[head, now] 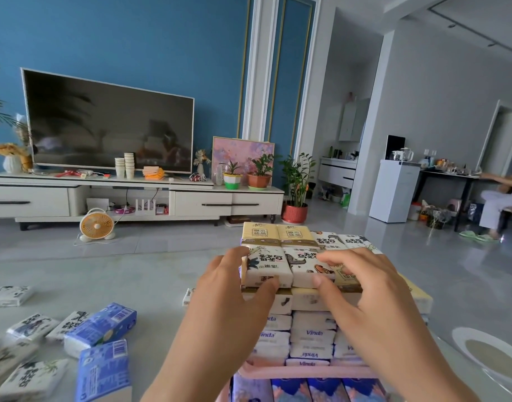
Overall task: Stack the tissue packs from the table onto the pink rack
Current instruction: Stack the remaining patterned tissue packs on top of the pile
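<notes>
both hands are up on the pile. the left hand [234, 282] wraps the end of the left pack [266, 266] in the top front row, thumb on its front face. the right hand [362, 280] pinches the middle pack [305, 268] beside it, thumb in front, fingers spread over the top. both packs sit on the stack that fills the rack [307, 372]. they look light and soft, wrapped in slick film, so i'd guess they squash and slide; best held across the short ends and pressed level. loose packs [101, 326] lie on the table [162, 329] to the left, well apart from the rack. a plate [492, 355] sits to the right. nothing blocks the way, though a pile this high might shed a row if nudged.
</notes>
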The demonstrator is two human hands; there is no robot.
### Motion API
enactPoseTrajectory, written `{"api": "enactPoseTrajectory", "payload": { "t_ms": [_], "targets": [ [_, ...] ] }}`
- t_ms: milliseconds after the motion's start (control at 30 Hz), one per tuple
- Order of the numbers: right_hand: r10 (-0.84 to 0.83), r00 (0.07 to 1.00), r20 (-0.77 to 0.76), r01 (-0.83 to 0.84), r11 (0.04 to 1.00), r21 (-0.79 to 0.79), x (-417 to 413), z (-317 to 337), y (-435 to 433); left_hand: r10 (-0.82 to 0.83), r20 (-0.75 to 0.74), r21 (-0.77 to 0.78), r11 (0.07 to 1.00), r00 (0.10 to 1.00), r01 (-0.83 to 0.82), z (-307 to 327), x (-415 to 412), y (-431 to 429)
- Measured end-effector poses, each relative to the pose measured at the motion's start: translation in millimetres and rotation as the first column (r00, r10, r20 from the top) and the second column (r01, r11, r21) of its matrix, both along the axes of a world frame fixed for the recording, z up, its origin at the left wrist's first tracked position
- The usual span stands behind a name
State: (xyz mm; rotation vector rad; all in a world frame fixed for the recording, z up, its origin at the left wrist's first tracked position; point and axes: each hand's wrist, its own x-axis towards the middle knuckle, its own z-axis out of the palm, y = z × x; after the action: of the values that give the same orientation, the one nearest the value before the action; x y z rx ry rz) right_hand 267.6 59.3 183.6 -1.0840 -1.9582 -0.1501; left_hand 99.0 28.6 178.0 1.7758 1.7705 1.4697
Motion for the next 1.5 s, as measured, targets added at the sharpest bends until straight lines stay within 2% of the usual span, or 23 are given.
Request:
{"api": "enactPoseTrajectory", "payload": {
  "t_ms": [567, 1200, 1367, 1500],
  "targets": [
    [0.003, 1.000, 0.015, -0.003, 1.000, -0.010, 1.7, -0.6, -0.3, -0.014, -0.029, 0.001, 1.000, 0.999, 0.014, -3.8, 1.8, -1.5],
    [0.001, 1.000, 0.009, 0.000, 1.000, -0.013, 3.7, 0.8, -4.0, -0.068, 0.073, -0.044, 0.996, 0.995, 0.071, -2.9, 0.5, -8.2],
    [-0.022, 1.000, 0.022, 0.022, 0.999, -0.026, 3.6, 2.6, -6.6, -0.087, 0.108, -0.004, 0.996, 0.990, 0.088, -3.0, 0.2, -7.6],
    [-0.028, 0.998, -0.051, 0.030, 0.999, 0.027, -1.4, 2.4, -13.2, -0.108, 0.145, 0.020, 0.994, 0.983, 0.106, -0.3, -1.0, -12.4]
  ]
}}
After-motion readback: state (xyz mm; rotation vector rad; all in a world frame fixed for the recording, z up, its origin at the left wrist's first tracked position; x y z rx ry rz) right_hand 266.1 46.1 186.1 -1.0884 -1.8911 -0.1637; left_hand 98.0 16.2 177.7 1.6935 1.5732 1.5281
